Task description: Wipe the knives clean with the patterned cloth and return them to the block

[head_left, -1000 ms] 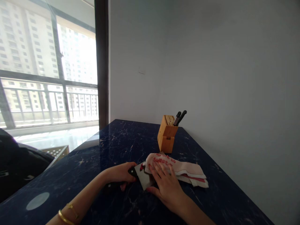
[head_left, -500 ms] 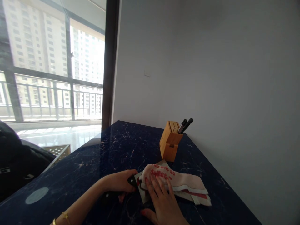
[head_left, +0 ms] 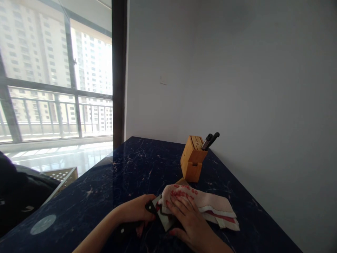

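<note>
Near the front of the table my left hand (head_left: 140, 211) is closed around the black handle (head_left: 150, 207) of a cleaver. Its broad metal blade (head_left: 166, 221) points away to the right, and much of it is hidden under a folded pink and white towel (head_left: 216, 203) with red lettering. My right hand (head_left: 188, 218) lies over the towel, fingers bent on the cloth and pressing it against the blade. The right thumb sits apart at the blade's near side. Beyond the towel stands a wooden knife block (head_left: 192, 158).
Two dark-handled tools (head_left: 210, 140) stick up from the knife block. The dark blue marbled table (head_left: 142, 168) meets a grey wall (head_left: 250, 105). A round pale disc (head_left: 43, 225) is on the table's left side. Beyond that edge are a black bag-like shape (head_left: 21, 196) and a lattice-topped piece (head_left: 63, 177).
My right hand has shifted slightly right and its fingers are more bent on the towel. More of the blade's near part shows. The view has turned a little to the right.
</note>
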`<control>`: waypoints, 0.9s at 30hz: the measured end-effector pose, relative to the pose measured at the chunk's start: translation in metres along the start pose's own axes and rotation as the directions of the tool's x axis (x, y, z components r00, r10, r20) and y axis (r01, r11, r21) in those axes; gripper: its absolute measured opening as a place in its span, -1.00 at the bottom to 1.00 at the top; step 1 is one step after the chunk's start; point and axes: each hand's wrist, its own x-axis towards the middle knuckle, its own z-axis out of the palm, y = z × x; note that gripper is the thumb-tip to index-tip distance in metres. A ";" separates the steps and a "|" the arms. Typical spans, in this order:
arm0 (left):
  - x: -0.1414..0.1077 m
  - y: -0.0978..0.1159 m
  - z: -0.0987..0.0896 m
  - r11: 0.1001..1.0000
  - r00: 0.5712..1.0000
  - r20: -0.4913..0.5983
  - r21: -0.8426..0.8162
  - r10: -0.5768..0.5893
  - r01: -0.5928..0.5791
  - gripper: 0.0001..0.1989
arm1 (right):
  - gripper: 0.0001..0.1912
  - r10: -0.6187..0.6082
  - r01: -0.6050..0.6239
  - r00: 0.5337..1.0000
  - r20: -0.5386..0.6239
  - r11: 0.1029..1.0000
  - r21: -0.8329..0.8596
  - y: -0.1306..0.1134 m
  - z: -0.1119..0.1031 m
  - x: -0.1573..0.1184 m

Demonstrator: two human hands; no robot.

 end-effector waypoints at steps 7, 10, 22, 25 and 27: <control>-0.006 0.006 0.001 0.999 1.000 0.008 -0.023 0.028 -0.028 -0.70 | -0.34 0.043 -0.045 0.998 0.043 0.998 0.045 0.004 -0.005 0.000; -0.006 0.007 0.002 0.999 1.000 0.005 -0.032 0.022 -0.021 -0.69 | -0.35 0.050 -0.056 0.996 0.070 0.995 0.080 0.004 -0.007 0.000; -0.007 0.008 0.003 1.000 1.000 0.015 -0.019 0.023 -0.023 -0.67 | -0.39 0.072 -0.074 0.997 0.026 0.996 0.054 -0.001 -0.003 0.000; -0.007 0.006 0.000 0.999 0.999 0.003 0.002 0.036 -0.036 -0.68 | -0.39 0.061 -0.061 0.998 -0.002 0.998 0.022 -0.004 -0.001 0.002; -0.007 0.003 -0.003 0.999 0.999 -0.015 0.028 0.043 -0.043 -0.70 | -0.37 0.037 -0.038 0.998 -0.042 0.999 -0.027 -0.004 0.003 0.004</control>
